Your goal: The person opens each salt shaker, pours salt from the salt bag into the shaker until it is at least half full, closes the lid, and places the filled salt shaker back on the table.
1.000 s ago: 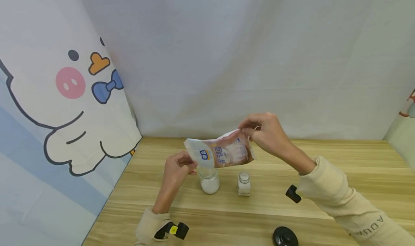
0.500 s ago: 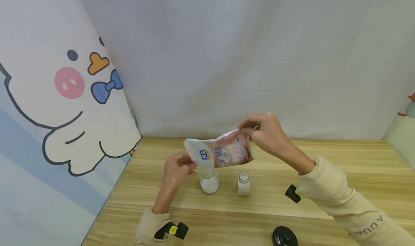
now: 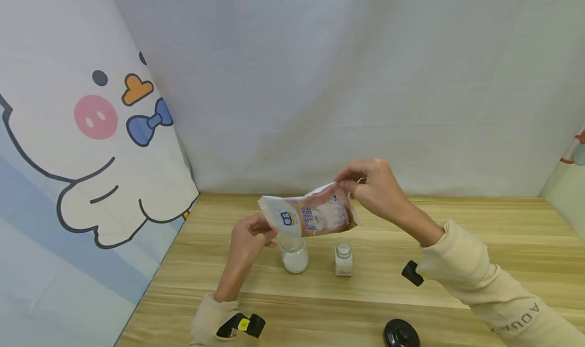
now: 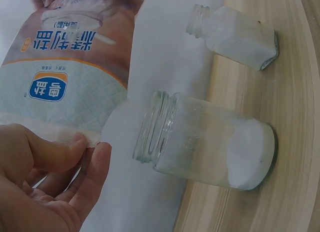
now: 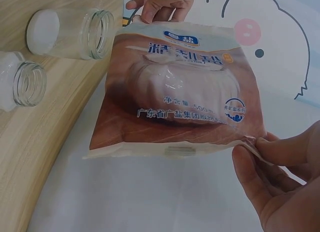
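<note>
Both hands hold a printed bag of salt [image 3: 317,216] above the table, its right end higher than its left. My left hand [image 3: 249,239] pinches the pale end of the bag between thumb and fingers, and my right hand [image 3: 376,188] pinches the upper right corner. Below the bag's left part stands an uncapped round glass jar [image 3: 295,260] with white salt at its bottom. In the left wrist view, a faint white patch lies between the bag's edge and the mouth of the jar [image 4: 210,142].
A smaller square glass bottle [image 3: 344,264], uncapped and holding white contents, stands right of the jar. A round black lid [image 3: 401,334] lies near the front edge of the wooden table [image 3: 493,265]. Behind rises a pale cloth backdrop [image 3: 320,83], with a cartoon print on the left.
</note>
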Tool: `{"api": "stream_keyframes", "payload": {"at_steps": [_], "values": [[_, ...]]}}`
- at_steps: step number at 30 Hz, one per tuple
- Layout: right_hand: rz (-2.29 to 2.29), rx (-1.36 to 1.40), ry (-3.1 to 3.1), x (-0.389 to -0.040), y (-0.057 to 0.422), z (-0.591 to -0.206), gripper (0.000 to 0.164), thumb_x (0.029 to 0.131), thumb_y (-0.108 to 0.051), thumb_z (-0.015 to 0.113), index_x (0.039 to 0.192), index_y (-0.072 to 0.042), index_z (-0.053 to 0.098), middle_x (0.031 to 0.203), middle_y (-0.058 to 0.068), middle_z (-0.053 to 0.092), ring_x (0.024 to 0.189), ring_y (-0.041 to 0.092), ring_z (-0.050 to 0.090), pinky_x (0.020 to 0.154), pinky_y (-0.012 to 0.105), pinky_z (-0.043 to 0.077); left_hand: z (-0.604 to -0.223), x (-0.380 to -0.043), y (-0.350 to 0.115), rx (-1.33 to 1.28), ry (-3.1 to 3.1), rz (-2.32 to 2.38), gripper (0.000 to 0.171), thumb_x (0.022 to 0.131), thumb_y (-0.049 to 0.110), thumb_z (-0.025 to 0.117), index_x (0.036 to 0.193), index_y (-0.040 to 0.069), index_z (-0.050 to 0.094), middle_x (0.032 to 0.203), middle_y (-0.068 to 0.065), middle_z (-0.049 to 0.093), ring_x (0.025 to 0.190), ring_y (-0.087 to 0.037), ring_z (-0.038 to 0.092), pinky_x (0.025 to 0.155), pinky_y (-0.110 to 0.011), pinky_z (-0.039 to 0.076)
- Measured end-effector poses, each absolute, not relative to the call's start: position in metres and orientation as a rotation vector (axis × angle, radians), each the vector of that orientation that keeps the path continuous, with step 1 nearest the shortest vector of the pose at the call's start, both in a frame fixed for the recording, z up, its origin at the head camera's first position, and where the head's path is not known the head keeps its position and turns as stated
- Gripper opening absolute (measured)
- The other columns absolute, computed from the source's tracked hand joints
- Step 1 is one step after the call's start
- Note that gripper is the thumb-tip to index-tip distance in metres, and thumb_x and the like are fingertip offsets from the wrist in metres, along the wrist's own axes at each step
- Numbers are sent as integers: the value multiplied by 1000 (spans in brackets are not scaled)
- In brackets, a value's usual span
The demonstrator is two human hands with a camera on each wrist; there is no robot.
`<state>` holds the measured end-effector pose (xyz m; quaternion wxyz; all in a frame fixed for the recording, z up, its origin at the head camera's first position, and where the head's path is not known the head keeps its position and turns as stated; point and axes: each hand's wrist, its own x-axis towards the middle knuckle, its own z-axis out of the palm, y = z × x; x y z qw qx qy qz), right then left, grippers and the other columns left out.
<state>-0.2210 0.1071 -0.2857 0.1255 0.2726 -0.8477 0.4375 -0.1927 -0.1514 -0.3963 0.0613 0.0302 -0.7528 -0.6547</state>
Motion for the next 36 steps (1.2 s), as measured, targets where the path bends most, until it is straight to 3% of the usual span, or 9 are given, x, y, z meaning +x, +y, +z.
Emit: {"api": "stream_keyframes", "payload": {"at_steps": [23, 36], "values": [[1266, 797, -2464, -220, 105, -285, 16, 85, 7, 59, 88, -1, 72, 81, 8, 69, 62, 18, 61, 54, 28, 55, -396, -192, -154, 86, -2271, -1992, 15, 77, -14, 65, 90, -7, 67, 83, -16, 68, 73, -25, 65, 60, -34, 60], [1286, 797, -2458, -220, 104, -285, 17, 84, 9, 58, 87, -1, 72, 81, 9, 69, 62, 21, 62, 54, 27, 54, -395, -192, -155, 82, -2272, -1994, 14, 77, -13, 65, 90, -7, 67, 83, -16, 68, 73, -25, 65, 60, -33, 60]]}}
